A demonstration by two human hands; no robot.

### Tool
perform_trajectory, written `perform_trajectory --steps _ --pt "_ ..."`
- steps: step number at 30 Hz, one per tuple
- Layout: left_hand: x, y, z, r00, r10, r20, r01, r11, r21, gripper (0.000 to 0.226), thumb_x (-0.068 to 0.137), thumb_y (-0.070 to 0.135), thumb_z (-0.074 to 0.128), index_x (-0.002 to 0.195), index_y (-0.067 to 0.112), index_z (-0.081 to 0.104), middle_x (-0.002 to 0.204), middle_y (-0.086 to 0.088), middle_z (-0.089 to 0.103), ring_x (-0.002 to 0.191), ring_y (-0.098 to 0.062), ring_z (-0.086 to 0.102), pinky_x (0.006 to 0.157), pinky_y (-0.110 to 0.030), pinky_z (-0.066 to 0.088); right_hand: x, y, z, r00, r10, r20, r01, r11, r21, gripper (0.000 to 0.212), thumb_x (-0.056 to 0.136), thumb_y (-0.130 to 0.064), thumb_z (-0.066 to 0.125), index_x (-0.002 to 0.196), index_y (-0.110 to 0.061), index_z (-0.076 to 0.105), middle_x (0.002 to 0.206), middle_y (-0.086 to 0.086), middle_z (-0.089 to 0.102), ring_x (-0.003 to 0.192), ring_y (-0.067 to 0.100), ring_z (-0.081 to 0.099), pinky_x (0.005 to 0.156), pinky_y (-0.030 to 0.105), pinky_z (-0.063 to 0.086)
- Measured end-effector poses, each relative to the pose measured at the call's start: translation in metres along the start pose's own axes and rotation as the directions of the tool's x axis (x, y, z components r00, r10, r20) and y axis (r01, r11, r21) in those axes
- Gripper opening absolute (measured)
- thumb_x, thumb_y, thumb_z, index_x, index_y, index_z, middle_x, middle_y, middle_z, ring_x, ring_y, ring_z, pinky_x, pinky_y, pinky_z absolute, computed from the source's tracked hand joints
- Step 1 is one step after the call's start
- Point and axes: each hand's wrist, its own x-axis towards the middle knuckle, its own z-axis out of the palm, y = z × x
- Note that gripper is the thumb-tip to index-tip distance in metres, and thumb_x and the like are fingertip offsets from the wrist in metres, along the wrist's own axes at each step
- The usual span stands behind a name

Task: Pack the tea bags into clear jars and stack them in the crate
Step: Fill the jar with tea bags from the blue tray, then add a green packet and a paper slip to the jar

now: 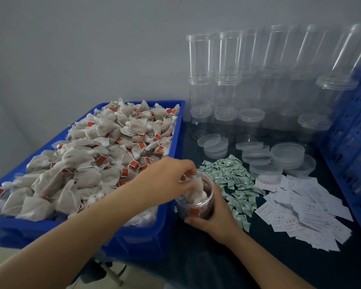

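A: What do my hands hold at the lower centre of the frame?

B: My right hand [215, 213] wraps its fingers around the side of an open clear jar [196, 202], which stands on the dark tabletop [217, 268] just beside the blue bin [154, 236]. My left hand [171, 176] reaches over the jar mouth, fingers pinched together on a tea bag [193, 190] that sits partly inside the jar. A red tag shows through the jar wall.

A: Where are the remaining tea bags?

B: A heap of tea bags [96, 155] fills the blue bin, at centre left.

A: And to the right?

B: Empty jars [227, 84] stand stacked at upper right, clear lids [258, 153] in front of them. Below lie green-and-white sachets [236, 182] and white paper slips [300, 209]. A blue crate [354, 142] stands at the right edge.
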Motion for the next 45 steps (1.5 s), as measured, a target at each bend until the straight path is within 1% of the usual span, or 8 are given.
perform_trajectory --steps 3,7,12,18,26,32,37,45 --pt "0.007 0.008 -0.006 0.997 0.006 -0.073 -0.014 0.993 -0.116 0.041 0.089 0.049 0.052 0.121 0.024 0.057 0.101 0.017 0.059 0.089 0.005 0.058 0.076 -0.006 0.047 0.000 -0.005 -0.005 0.999 -0.021 -0.046 0.021 1.000 -0.004 0.090 0.057 -0.028 0.089 0.132 -0.039 0.040 0.122 -0.029 0.059 0.115 -0.002 0.059 0.086 0.012 0.049" --pt "0.029 0.005 -0.010 0.966 -0.090 -0.244 0.025 0.966 -0.256 0.020 0.095 0.033 0.054 0.111 0.024 0.059 0.092 0.021 0.057 0.083 0.012 0.053 0.067 0.000 0.038 -0.009 -0.016 -0.026 0.992 -0.029 -0.122 0.034 0.999 0.040 0.094 0.052 -0.032 0.087 0.132 -0.045 0.039 0.124 -0.025 0.058 0.114 -0.006 0.057 0.080 0.011 0.050" --pt "0.076 0.007 0.024 0.995 -0.092 0.038 0.095 0.991 -0.091 0.027 0.094 0.028 0.058 0.118 0.015 0.059 0.112 0.001 0.063 0.094 -0.010 0.056 0.077 -0.017 0.044 -0.039 -0.019 -0.065 0.978 -0.048 -0.201 0.035 0.997 -0.068 0.095 0.051 -0.038 0.086 0.129 -0.062 0.037 0.120 -0.034 0.056 0.114 -0.008 0.055 0.081 0.009 0.049" --pt "0.121 0.004 0.070 0.906 -0.144 0.398 0.029 0.959 0.282 0.034 0.094 0.026 0.058 0.119 0.003 0.058 0.114 -0.012 0.059 0.098 -0.024 0.054 0.083 -0.035 0.046 -0.070 0.001 -0.092 0.956 -0.011 -0.292 -0.015 0.996 -0.086 0.106 0.054 -0.022 0.096 0.138 -0.041 0.035 0.121 -0.042 0.052 0.118 -0.017 0.047 0.084 0.001 0.042" --pt "0.139 0.001 0.103 0.890 -0.155 0.429 0.018 0.952 0.306 0.019 0.089 0.015 0.060 0.098 0.001 0.069 0.099 -0.014 0.065 0.087 -0.029 0.061 0.067 -0.035 0.046 -0.076 0.009 -0.096 0.944 0.002 -0.330 -0.033 0.995 -0.091 0.104 0.056 -0.008 0.094 0.139 -0.033 0.036 0.117 -0.044 0.053 0.115 -0.021 0.048 0.082 0.000 0.042" --pt "0.137 0.002 0.110 0.921 -0.129 0.367 0.010 0.951 0.308 0.031 0.086 0.034 0.067 0.095 0.004 0.065 0.099 -0.011 0.058 0.089 -0.028 0.055 0.067 -0.034 0.045 -0.074 0.008 -0.094 0.940 -0.003 -0.342 -0.034 0.994 -0.104 0.100 0.052 -0.023 0.088 0.136 -0.038 0.036 0.119 -0.046 0.050 0.117 -0.019 0.047 0.087 -0.002 0.037" --pt "0.139 0.003 0.116 0.920 -0.140 0.366 0.051 0.969 0.242 0.022 0.086 0.022 0.067 0.089 0.001 0.068 0.095 -0.011 0.063 0.094 -0.030 0.061 0.078 -0.037 0.052 -0.075 0.006 -0.093 0.939 0.007 -0.343 -0.039 0.995 -0.087 0.101 0.049 -0.040 0.087 0.135 -0.041 0.035 0.121 -0.046 0.049 0.118 -0.019 0.046 0.087 -0.002 0.038" --pt "0.142 0.003 0.117 0.925 -0.190 0.328 0.122 0.969 0.216 0.036 0.091 0.043 0.058 0.076 0.010 0.058 0.081 -0.004 0.058 0.080 -0.023 0.056 0.066 -0.032 0.041 -0.074 0.004 -0.093 0.940 0.031 -0.341 -0.063 0.995 -0.083 0.101 0.048 -0.042 0.087 0.135 -0.042 0.035 0.121 -0.043 0.050 0.119 -0.017 0.047 0.086 0.000 0.040"
